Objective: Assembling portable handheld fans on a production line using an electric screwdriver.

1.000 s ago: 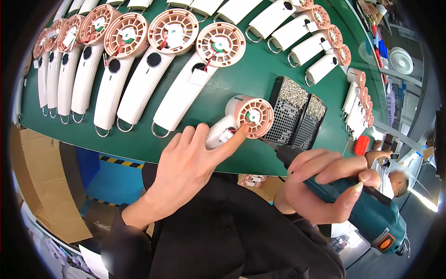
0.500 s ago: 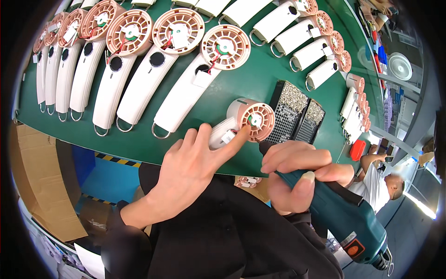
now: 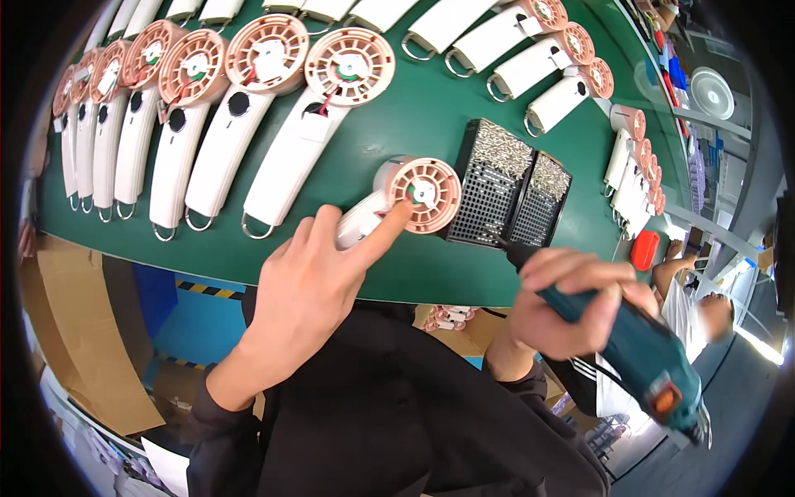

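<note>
A handheld fan with a pink ribbed head (image 3: 443, 192) and a white handle lies on the green table. My left hand (image 3: 302, 286) is closed over its handle, the index finger stretched onto the white hub; the thumb is hidden. My right hand (image 3: 571, 302) is wrapped around a teal electric screwdriver (image 3: 642, 348). The driver's dark tip reaches the near edge of a black perforated tray (image 3: 487, 203), where small silver screws (image 3: 501, 149) are heaped at the far end. A second, similar screw tray (image 3: 534, 211) stands right beside it.
Several white-handled fans (image 3: 286, 166) with pink heads lie in a row at left; more lie at the far right. A red box (image 3: 644, 250) sits near the right edge. Below the table are cardboard (image 3: 91, 331) and a pink-filled box (image 3: 447, 317). Another person (image 3: 679, 306) is at right.
The screwdriver's tip has gone from beside the fan's head rightward to the screw tray. My left finger stays on the hub. The whole view has shifted somewhat.
</note>
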`<action>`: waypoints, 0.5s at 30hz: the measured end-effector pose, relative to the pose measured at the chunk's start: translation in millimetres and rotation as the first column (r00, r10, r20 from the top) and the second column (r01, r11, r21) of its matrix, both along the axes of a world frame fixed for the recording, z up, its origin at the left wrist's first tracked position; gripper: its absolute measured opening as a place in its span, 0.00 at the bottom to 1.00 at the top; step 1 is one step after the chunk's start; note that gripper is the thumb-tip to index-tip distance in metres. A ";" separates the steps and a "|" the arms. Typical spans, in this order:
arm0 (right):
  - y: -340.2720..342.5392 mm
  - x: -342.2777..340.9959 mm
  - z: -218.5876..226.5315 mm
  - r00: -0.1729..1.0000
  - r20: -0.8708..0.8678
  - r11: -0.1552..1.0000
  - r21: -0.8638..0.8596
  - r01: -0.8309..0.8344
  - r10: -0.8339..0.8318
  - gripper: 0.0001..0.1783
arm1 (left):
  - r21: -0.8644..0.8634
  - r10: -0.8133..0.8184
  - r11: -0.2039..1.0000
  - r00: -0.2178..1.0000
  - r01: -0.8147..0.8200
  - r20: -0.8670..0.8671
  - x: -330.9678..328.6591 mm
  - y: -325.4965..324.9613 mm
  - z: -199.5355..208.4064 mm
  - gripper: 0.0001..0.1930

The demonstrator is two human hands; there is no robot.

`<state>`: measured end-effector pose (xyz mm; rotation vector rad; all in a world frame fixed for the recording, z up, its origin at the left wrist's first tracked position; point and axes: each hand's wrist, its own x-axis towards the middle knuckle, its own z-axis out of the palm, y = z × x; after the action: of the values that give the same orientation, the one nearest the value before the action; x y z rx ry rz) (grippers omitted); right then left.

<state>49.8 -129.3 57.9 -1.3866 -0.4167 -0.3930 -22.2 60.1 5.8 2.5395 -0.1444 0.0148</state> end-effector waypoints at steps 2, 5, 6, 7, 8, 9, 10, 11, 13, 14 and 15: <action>-13.1 2.6 -14.5 1.000 -0.016 0.998 -0.059 -0.016 0.016 0.12 | 0.000 0.014 1.000 0.999 -0.014 -0.035 -0.5 -1.1 3.0 0.35; -21.3 2.1 -22.7 0.999 -0.021 0.998 -0.061 0.026 -0.028 0.12 | -0.013 0.015 1.000 0.999 -0.016 -0.046 1.2 -3.1 4.6 0.34; -23.4 2.1 -23.6 0.999 -0.014 0.995 -0.082 0.049 -0.050 0.12 | -0.023 0.021 1.000 0.999 -0.022 -0.051 1.6 -3.8 5.5 0.34; -24.2 2.6 -24.4 0.998 -0.014 0.995 -0.082 0.055 -0.056 0.12 | -0.022 0.015 1.000 0.999 -0.016 -0.051 2.5 -3.9 6.2 0.34; -24.7 2.9 -25.1 0.998 -0.018 0.995 -0.075 0.064 -0.066 0.12 | -0.033 0.016 0.999 0.998 -0.018 -0.065 3.3 -3.9 7.2 0.34; -25.1 3.4 -25.7 0.997 -0.021 0.995 -0.068 0.073 -0.075 0.12 | -0.044 0.017 0.999 0.997 -0.021 -0.080 4.1 -4.1 7.5 0.33; -25.3 3.4 -25.8 0.997 -0.022 0.995 -0.065 0.076 -0.078 0.12 | -0.041 0.015 0.999 0.997 -0.018 -0.080 3.4 -4.3 7.5 0.33; -25.3 3.5 -25.7 0.997 -0.025 0.997 -0.048 0.067 -0.069 0.12 | -0.037 0.023 0.999 0.998 -0.025 -0.064 2.5 -4.5 7.1 0.33; -25.5 3.6 -25.3 0.998 -0.031 0.998 -0.033 0.062 -0.063 0.12 | -0.034 0.027 0.999 0.998 -0.029 -0.052 2.5 -5.2 7.0 0.33; -25.5 4.0 -25.1 0.998 -0.037 0.998 -0.048 0.051 -0.053 0.13 | -0.034 0.032 0.999 0.998 -0.034 -0.056 3.2 -5.5 6.9 0.33; -25.4 4.3 -25.3 0.998 -0.043 0.997 -0.063 0.039 -0.042 0.13 | -0.034 0.037 0.999 0.998 -0.039 -0.060 3.8 -5.7 6.5 0.33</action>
<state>54.1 -154.7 32.6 -1.4632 -0.3675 -0.3846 -18.4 54.4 12.3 2.5046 -0.0723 -0.0425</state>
